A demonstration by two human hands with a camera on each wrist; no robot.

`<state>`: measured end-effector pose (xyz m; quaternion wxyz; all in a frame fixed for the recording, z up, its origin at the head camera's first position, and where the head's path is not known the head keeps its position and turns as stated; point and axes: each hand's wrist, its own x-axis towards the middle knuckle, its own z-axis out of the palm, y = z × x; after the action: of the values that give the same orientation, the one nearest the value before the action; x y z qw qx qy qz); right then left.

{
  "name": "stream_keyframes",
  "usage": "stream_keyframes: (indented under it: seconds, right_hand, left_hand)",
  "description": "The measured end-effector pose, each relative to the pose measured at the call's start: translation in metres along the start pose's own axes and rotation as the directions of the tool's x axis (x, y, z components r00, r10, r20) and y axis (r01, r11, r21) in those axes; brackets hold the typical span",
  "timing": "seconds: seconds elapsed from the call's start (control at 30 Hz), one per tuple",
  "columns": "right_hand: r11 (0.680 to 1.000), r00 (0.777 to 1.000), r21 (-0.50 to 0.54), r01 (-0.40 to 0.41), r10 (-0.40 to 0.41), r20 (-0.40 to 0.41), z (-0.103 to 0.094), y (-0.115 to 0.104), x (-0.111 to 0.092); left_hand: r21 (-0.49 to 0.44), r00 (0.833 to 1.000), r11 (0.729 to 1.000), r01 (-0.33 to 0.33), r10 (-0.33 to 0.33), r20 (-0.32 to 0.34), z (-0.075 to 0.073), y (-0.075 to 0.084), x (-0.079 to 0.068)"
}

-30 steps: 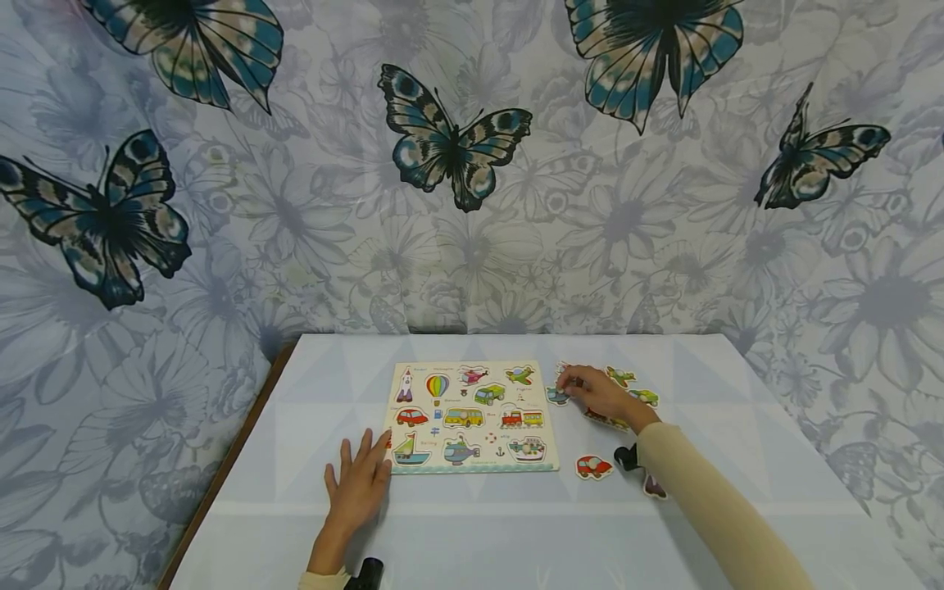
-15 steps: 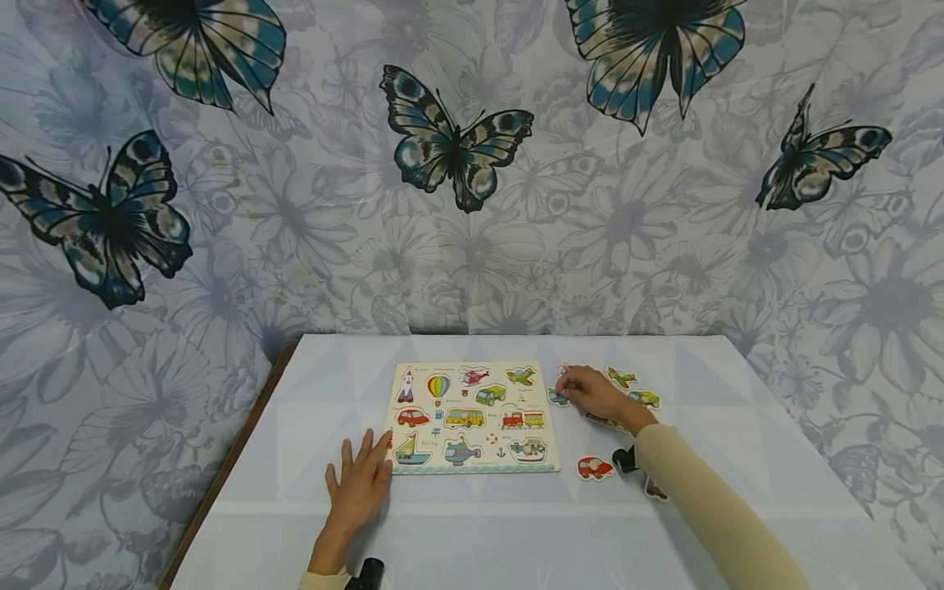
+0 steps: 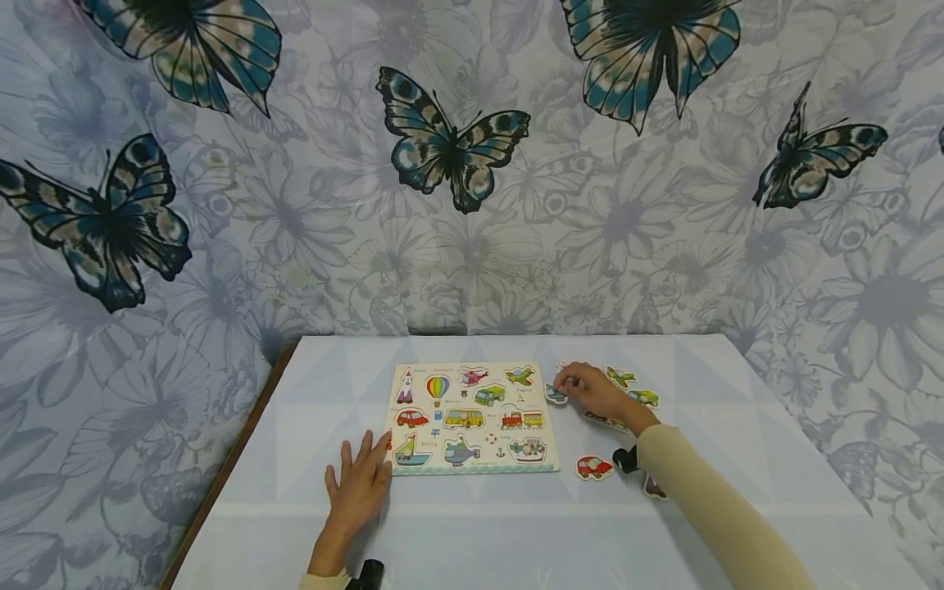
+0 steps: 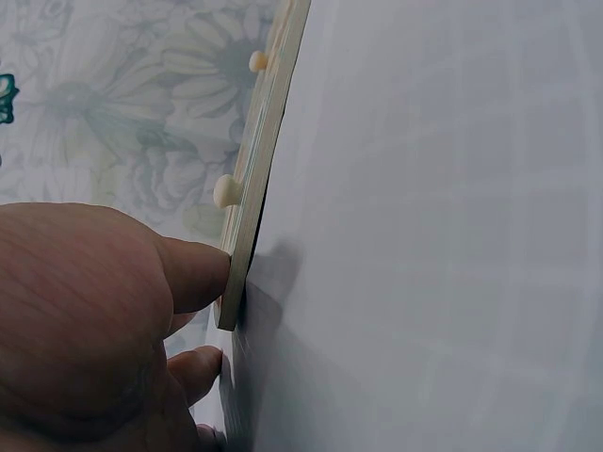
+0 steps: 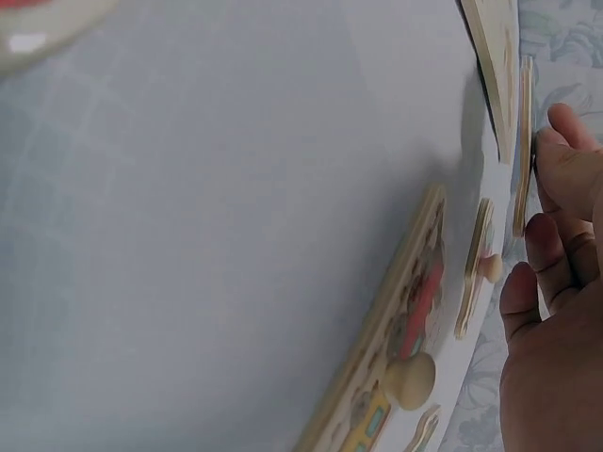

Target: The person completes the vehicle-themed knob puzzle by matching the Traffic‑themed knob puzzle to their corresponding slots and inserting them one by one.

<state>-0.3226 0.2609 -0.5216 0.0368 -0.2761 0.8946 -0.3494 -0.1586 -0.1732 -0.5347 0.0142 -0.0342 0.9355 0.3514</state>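
Observation:
A wooden puzzle board (image 3: 435, 442) printed with vehicles lies on the table. My left hand (image 3: 356, 483) rests flat with fingers spread at its left side, and in the left wrist view the thumb (image 4: 196, 271) touches the board's edge (image 4: 254, 160). Beyond the board's right side, my right hand (image 3: 601, 392) pinches a thin wooden puzzle piece (image 5: 524, 151) between thumb and fingertips; its picture is turned away. A bluish puzzle piece (image 3: 555, 395) shows just below those fingertips in the head view. Small knobs (image 4: 227, 190) stand up from the board.
Right of the board lie a green plane piece (image 3: 620, 377), a green car piece (image 3: 645, 398), a train piece (image 3: 606, 420) partly under the right hand, and a red car piece (image 3: 593, 468). A dark piece (image 3: 654, 487) is half hidden by the sleeve. A butterfly-print wall (image 3: 472, 270) stands behind.
The right hand has shifted very slightly, up and to the left, by the bluish piece. The left hand and the board stay in place.

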Motion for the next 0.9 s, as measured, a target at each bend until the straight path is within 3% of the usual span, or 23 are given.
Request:
stream_keyframes:
  seconds: [0.43,0.67,0.9]
  right_hand:
    - [0.992,0.993,0.026,0.120,-0.120,-0.013,0.014,-0.019,0.004]
    - [0.981,0.981,0.035,0.190,-0.191,0.015,0.026,-0.036,0.009]
    - [0.976,0.975,0.076,0.202,-0.208,0.080,0.039,-0.050,0.017]
  left_hand:
    - [-0.015,1.000,1.000,0.017,-0.017,0.008,0.001,-0.003,0.001]
    - [-0.026,1.000,1.000,-0.003,0.003,-0.004,0.002,-0.004,0.001]
    - [-0.027,0.999,0.999,-0.030,0.030,-0.013,0.000,-0.004,0.000]
